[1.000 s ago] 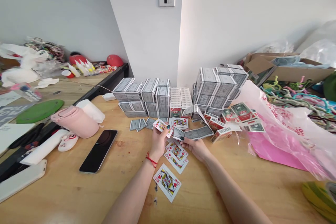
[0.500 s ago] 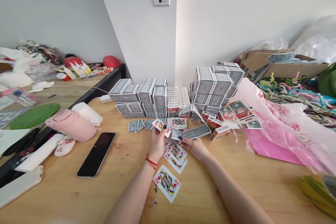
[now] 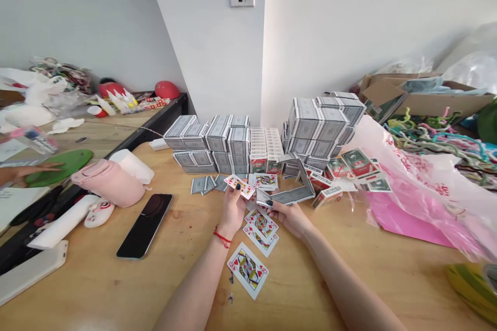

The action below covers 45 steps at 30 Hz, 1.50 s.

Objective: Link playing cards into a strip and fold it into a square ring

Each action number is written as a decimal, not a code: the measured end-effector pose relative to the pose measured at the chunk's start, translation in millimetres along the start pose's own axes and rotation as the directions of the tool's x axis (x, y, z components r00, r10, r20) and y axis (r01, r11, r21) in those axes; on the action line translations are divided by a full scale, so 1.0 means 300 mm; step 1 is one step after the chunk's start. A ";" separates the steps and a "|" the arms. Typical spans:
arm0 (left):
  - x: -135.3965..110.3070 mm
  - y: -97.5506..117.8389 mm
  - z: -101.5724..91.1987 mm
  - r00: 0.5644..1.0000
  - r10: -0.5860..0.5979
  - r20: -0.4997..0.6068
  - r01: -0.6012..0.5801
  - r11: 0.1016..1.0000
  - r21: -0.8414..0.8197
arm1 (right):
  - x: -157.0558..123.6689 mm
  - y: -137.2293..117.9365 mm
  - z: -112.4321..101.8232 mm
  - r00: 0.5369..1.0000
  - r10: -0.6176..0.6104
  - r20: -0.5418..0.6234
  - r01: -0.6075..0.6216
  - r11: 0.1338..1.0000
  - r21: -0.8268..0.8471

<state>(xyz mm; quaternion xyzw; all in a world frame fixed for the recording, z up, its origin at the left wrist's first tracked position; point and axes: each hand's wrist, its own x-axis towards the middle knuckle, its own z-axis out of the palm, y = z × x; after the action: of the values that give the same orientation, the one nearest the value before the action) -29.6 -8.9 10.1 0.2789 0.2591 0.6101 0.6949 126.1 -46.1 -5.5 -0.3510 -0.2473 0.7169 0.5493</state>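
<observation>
A red-pipped playing card is pinched between the thumb and fingers of my left hand, face up and tilted. My right hand grips the near end of a bent strip of grey-backed playing cards, whose far part stands up at an angle. The two hands are close together. Under and in front of them lie face-up court cards: a queen of hearts nearest me, and two overlapping red ones. Another court card lies just behind. Several cards rest face down to the left.
Grey card-covered blocks are stacked at the left and right, with card boxes between. Loose card boxes and pink plastic lie right. A phone and pink tumbler stay left. Another person's hand touches a green mat.
The card in my left hand has tipped flatter, and the strip's upright part has shifted. Another person's hand has appeared at the far left. The view has moved slightly.
</observation>
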 end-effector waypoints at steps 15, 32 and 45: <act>-0.003 -0.018 0.005 1.000 0.010 0.024 -0.014 0.985 0.172 | 0.004 0.004 -0.008 1.000 0.008 0.003 -0.008 1.000 -0.016; -0.011 -0.025 0.015 0.999 0.044 0.025 -0.048 0.981 0.185 | -0.002 -0.008 -0.007 0.997 0.053 0.059 -0.049 0.996 -0.069; -0.010 -0.026 0.015 0.995 -0.029 0.099 0.010 0.982 0.186 | 0.002 -0.001 -0.005 0.998 0.017 0.052 -0.014 0.998 -0.059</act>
<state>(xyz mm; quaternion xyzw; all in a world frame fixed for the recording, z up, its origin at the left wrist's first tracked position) -21.3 -13.1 7.7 0.3705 0.2819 0.5614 0.6842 127.3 -45.5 -6.4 -0.3497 -0.2797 0.7228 0.5264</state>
